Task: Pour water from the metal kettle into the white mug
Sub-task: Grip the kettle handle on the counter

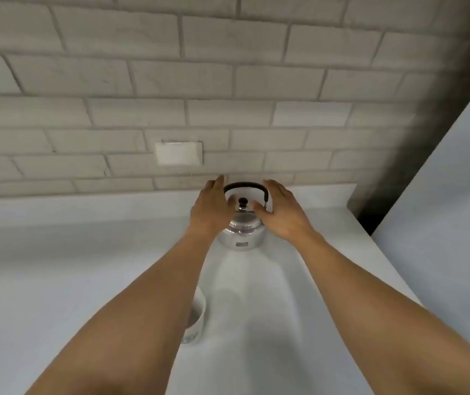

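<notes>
The metal kettle (242, 232) stands upright at the back of the white counter, with a black arched handle and a black lid knob. My left hand (209, 208) is against its left side, fingers straight and together. My right hand (280, 212) hovers at its right side, fingers spread near the handle's right end. Neither hand is closed around the kettle. The white mug (196, 317) stands closer to me, mostly hidden under my left forearm; only its right rim and wall show.
The white counter (57, 266) runs left to right and ends at a grey brick wall (171, 81) just behind the kettle. A white wall plate (179, 153) sits on the bricks. A pale panel (456, 195) rises at the right, beyond a dark corner.
</notes>
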The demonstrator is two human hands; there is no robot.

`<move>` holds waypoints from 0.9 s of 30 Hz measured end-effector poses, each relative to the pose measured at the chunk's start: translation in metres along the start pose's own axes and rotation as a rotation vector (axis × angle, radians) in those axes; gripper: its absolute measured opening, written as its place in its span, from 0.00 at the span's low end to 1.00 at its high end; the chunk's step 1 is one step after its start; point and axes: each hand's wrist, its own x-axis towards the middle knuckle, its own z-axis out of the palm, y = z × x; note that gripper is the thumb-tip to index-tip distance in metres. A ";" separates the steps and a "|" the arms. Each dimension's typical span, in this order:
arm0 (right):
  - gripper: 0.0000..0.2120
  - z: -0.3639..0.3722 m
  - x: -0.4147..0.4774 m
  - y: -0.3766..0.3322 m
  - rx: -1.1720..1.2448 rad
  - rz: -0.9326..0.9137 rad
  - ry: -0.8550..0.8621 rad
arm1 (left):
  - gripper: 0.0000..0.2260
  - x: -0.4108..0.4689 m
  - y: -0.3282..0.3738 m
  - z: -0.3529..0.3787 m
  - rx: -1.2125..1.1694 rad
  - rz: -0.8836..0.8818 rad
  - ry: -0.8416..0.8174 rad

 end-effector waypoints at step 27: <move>0.08 -0.024 0.015 -0.001 0.253 -0.240 -0.048 | 0.15 -0.033 0.014 -0.025 -0.042 0.056 0.044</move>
